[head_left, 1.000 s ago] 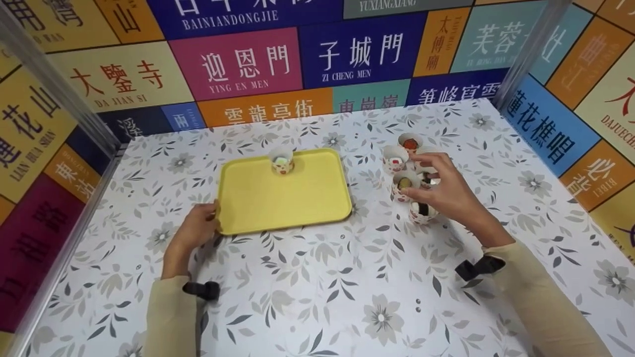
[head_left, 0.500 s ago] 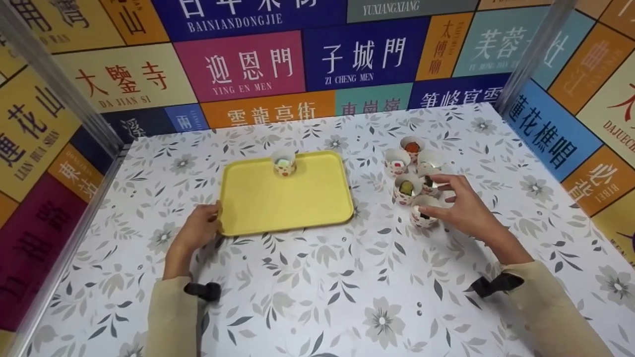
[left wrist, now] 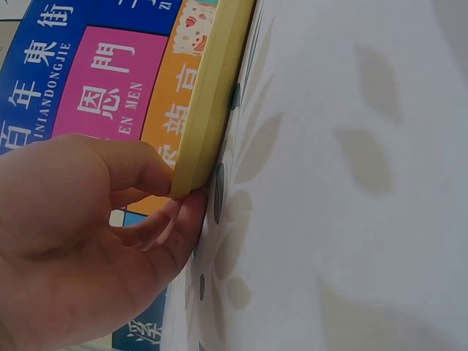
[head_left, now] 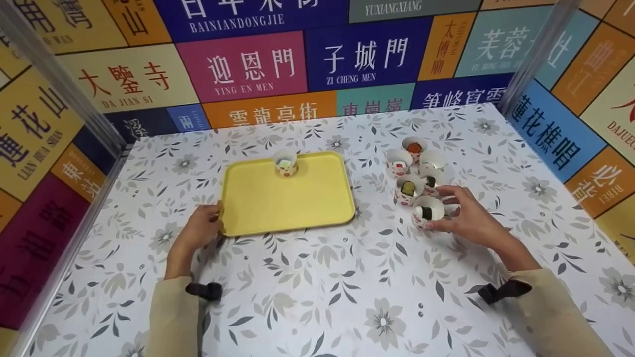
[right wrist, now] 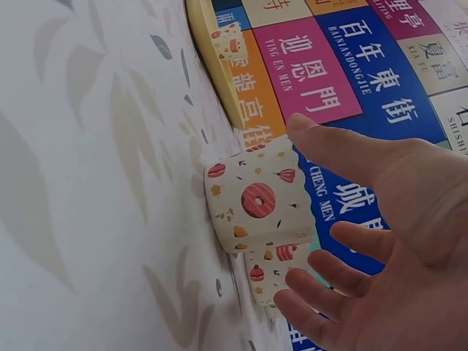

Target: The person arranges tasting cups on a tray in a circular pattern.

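My left hand [head_left: 201, 227] pinches the left edge of a yellow tray [head_left: 287, 198] near its front corner; in the left wrist view its fingers [left wrist: 157, 172] meet the tray's rim [left wrist: 208, 110]. A small printed paper cup [head_left: 286, 166] stands on the tray near its back edge, with something pale inside. At right, my right hand [head_left: 471, 218] spreads its thumb and fingers about the nearest paper cup [head_left: 421, 218], which holds a white sushi piece [head_left: 429, 211] with a dark band. In the right wrist view the thumb [right wrist: 322, 139] is by the cup's rim and the other fingers are loosely bent.
Several more paper cups stand clustered behind the nearest one: one with red-orange food [head_left: 413, 148], one with a green-topped piece [head_left: 408, 189], others with white or dark pieces. A flower-printed cloth [head_left: 297, 292] covers the table. Colourful lettered panels [head_left: 243, 64] enclose the back and sides.
My right hand has moved from over the middle of the cup cluster toward me, to the nearest cup. My left hand stays at the tray's edge, and the tray has not moved.
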`<state>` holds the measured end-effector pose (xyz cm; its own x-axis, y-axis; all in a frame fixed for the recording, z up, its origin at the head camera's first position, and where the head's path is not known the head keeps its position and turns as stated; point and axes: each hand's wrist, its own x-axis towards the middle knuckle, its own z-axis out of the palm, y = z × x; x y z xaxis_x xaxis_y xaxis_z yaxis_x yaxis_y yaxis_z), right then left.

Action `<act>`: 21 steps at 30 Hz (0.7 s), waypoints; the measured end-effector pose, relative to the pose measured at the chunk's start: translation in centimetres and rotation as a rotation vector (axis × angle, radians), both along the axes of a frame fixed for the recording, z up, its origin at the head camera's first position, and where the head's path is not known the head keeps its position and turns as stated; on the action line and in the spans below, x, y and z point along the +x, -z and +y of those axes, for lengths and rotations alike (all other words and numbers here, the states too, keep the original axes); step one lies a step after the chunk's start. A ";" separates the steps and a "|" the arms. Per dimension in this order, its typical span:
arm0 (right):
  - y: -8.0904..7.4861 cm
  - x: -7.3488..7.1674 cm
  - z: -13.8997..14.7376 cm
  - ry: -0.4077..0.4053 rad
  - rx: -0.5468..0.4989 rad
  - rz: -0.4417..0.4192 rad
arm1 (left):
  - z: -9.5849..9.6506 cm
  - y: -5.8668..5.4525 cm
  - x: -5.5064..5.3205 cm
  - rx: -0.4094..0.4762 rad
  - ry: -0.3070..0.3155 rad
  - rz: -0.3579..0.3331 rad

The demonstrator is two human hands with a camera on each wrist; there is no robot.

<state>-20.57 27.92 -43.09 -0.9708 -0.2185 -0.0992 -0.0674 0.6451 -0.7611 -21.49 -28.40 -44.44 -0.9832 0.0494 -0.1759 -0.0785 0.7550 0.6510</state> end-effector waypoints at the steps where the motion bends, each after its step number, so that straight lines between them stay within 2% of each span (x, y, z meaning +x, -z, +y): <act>1: 0.1 0.0 0.0 -0.007 0.002 -0.004 | -0.1 0.0 0.0 -0.004 -0.001 0.003; 5: 0.7 0.0 -0.1 -0.029 0.011 -0.004 | -0.2 0.0 0.0 -0.017 0.007 0.017; 13: 1.0 -0.2 -0.3 -0.022 0.019 -0.021 | 0.0 0.2 -0.1 0.023 -0.006 0.004; 19: 1.1 -0.3 -0.2 -0.020 -0.011 -0.041 | -0.2 0.3 0.0 0.049 0.046 0.122; 21: 1.1 -0.3 -0.3 -0.016 -0.014 -0.041 | -0.3 0.4 0.0 0.054 0.051 0.138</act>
<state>-20.84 27.61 -44.24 -0.9623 -0.2358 -0.1356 -0.0465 0.6337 -0.7721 -21.44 -28.68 -44.85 -0.9938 0.1051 -0.0351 0.0516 0.7193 0.6928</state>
